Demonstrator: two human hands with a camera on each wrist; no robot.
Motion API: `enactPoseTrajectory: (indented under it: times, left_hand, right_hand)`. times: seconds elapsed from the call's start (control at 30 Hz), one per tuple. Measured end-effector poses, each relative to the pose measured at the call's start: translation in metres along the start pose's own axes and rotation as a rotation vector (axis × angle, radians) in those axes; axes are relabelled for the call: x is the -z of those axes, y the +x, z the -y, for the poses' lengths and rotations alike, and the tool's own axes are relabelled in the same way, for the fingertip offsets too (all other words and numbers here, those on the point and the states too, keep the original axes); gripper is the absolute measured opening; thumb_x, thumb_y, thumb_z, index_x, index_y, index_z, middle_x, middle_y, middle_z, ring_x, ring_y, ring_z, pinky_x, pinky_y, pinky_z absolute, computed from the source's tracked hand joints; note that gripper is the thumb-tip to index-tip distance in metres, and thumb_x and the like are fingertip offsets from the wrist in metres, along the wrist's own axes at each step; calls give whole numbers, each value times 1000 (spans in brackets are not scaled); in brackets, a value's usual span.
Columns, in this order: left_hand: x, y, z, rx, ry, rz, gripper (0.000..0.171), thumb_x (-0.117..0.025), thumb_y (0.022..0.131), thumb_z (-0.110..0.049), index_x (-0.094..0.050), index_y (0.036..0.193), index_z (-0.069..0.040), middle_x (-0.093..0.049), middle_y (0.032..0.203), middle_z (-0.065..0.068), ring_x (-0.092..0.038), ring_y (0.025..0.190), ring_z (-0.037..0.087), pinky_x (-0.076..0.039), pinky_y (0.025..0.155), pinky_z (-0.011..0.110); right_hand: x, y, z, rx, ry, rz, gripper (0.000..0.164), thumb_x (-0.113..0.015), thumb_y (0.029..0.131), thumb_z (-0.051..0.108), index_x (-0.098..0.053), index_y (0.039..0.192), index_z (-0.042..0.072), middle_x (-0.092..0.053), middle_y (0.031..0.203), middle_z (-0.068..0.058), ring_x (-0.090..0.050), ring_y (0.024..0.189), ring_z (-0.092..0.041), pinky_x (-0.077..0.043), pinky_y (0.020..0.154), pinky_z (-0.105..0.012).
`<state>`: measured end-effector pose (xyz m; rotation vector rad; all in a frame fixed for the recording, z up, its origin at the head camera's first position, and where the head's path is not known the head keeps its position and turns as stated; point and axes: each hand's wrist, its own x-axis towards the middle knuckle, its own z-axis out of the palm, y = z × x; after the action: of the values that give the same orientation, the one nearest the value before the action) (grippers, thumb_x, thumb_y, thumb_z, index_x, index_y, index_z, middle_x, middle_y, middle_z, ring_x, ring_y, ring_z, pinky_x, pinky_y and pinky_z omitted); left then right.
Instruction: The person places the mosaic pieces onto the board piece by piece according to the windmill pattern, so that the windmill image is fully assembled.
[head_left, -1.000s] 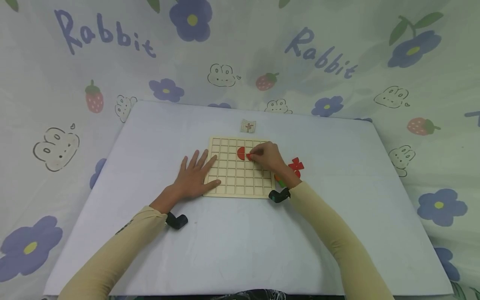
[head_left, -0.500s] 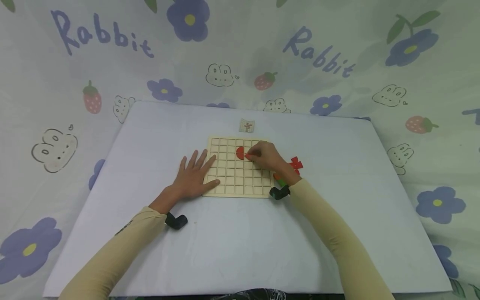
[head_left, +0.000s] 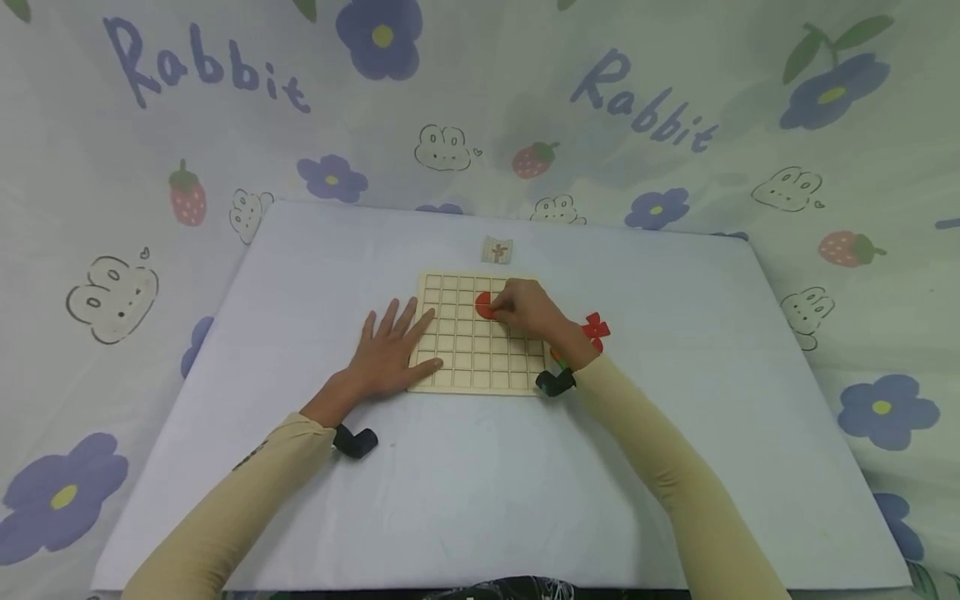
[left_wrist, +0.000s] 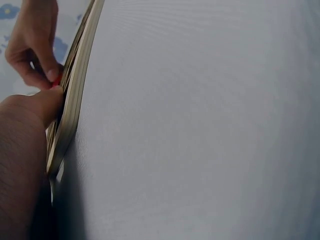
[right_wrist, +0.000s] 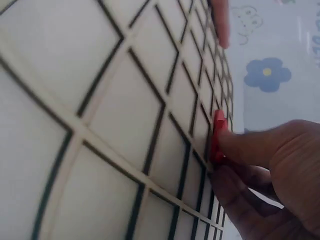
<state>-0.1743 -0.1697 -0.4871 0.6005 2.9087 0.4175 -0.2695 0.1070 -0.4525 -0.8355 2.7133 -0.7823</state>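
A pale wooden board (head_left: 472,362) with a grid of raised square cells lies on the white table. In its upper middle sit red rounded pieces (head_left: 482,305), together outlining part of a disc. Right beside them my right hand (head_left: 531,308) reaches over the board from the right. Its thumb and fingers pinch a small red piece (right_wrist: 216,147) against the grid, seen edge-on in the right wrist view; the fingers hide most of it. My left hand (head_left: 382,354) lies flat, fingers spread, on the board's left edge. In the left wrist view its thumb (left_wrist: 50,102) rests at the frame.
Loose red pieces (head_left: 596,327) lie just right of the board, partly behind the right forearm, with orange and green ones close by. A small patterned card (head_left: 497,250) lies beyond the board's far edge. A curtain printed with flowers and rabbits (head_left: 442,150) hangs behind the table.
My right hand has shifted slightly left, bringing the pinched red piece up against the red pieces on the grid. The left hand stays put on the board's edge.
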Motion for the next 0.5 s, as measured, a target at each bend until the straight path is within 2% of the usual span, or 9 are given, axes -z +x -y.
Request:
enactPoseTrajectory:
  times: [0.17,0.3,0.4,0.5]
  left_hand:
    - [0,2,0,-1,8,-1,88,-38,93,-71,-11,160,-20,1,164,13,7,147,38,4,111,63]
    - [-1,2,0,4,12,2,88,-38,93,-71,-11,160,-20,1,164,13,7,147,38,4,111,64]
    - [1,0,-1,1,6,-4,88,-39,94,-70,-13,160,-19,-1,164,14,6,147,39,3,111,64]
    - [1,-1,-1,-4,2,-9,87,-40,94,-69,-14,160,-18,-2,164,14,4,147,40,2,111,64]
  right_hand:
    - [3,-1,0,8,-24,10,10,-75,87,7,-79,95,4,-68,90,-2,-59,88,-16,-49,78,-32]
    - [-2,-5,-1,-15,127,-10,12,-72,88,3,-78,97,6,-71,96,-1,-63,91,-16,-51,82,-31]
    - [-6,-9,-4,-27,265,-63,16,-70,89,3,-75,104,4,-72,103,-4,-65,97,-17,-52,85,-31]
    - [-4,-14,-12,-43,307,-139,17,-68,91,5,-74,107,2,-71,107,-6,-65,100,-19,-52,86,-32]
